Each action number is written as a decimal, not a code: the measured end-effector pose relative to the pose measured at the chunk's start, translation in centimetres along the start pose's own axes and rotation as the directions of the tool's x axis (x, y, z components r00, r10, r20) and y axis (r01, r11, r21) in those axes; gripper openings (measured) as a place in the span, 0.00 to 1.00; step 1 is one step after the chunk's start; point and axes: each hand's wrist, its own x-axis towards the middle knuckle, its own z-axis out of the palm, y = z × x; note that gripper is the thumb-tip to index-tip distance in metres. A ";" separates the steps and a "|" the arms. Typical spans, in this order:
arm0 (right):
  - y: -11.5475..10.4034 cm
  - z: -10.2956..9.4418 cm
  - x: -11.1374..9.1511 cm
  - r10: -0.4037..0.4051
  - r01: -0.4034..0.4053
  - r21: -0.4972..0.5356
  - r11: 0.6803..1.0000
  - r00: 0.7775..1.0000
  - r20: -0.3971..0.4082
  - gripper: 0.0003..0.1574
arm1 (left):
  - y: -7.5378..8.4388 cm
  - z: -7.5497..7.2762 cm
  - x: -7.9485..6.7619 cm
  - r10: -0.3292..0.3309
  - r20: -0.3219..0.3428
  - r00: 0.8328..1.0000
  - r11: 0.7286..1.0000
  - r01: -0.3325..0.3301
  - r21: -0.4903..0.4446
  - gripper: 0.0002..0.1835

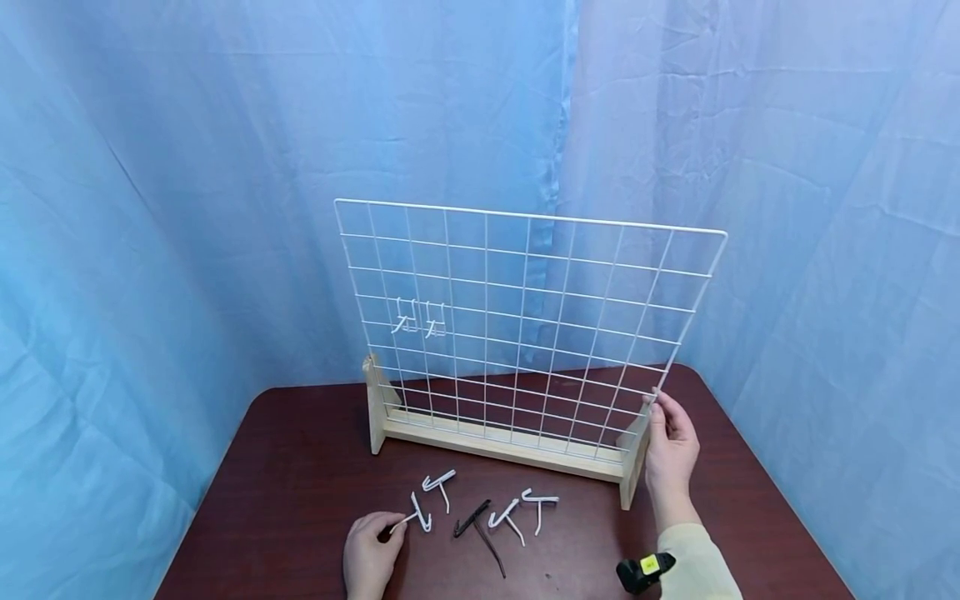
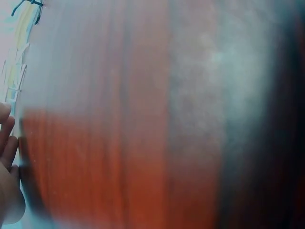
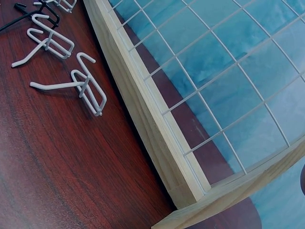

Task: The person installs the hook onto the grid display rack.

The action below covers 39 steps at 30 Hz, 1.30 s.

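My left hand (image 1: 371, 554), low at the table's front, pinches the prong of a white wire hook (image 1: 420, 515). Its fingers also show at the left edge of the left wrist view. On the far side, my right hand (image 1: 672, 450) grips the right edge of a white wire grid panel (image 1: 502, 317), just at the top of the wooden stand's (image 1: 633, 458) right upright. Two white hooks (image 1: 405, 323) hang side by side on the panel's left part. Between the hands lie a black hook (image 1: 472, 518) and several loose white hooks (image 3: 88, 88), prongs toward the front.
The stand's wooden crossbar (image 1: 502, 446) runs along the panel's foot on the dark red table (image 1: 300, 467). Light blue curtains (image 1: 225, 167) enclose the table at the back and sides. A black wrist camera (image 1: 645, 572) sits at the right sleeve.
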 end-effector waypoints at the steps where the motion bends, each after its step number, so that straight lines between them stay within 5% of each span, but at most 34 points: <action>1: 0.0 0.0 0.0 -0.002 0.002 0.004 1.000 1.000 0.001 0.16 | 0.0 0.0 0.0 0.000 -0.002 1.000 1.000 0.000 -0.006 0.09; 23: 0.0 0.0 0.0 0.002 -0.002 -0.013 1.000 1.000 -0.001 0.16 | 1.4 0.4 0.7 0.015 -0.045 0.999 0.998 -0.018 -0.067 0.10; 39: 0.2 -0.1 0.0 0.002 -0.002 -0.035 0.999 1.000 -0.007 0.16 | 3.3 0.6 1.4 -0.063 -0.090 0.994 0.998 0.060 -0.033 0.09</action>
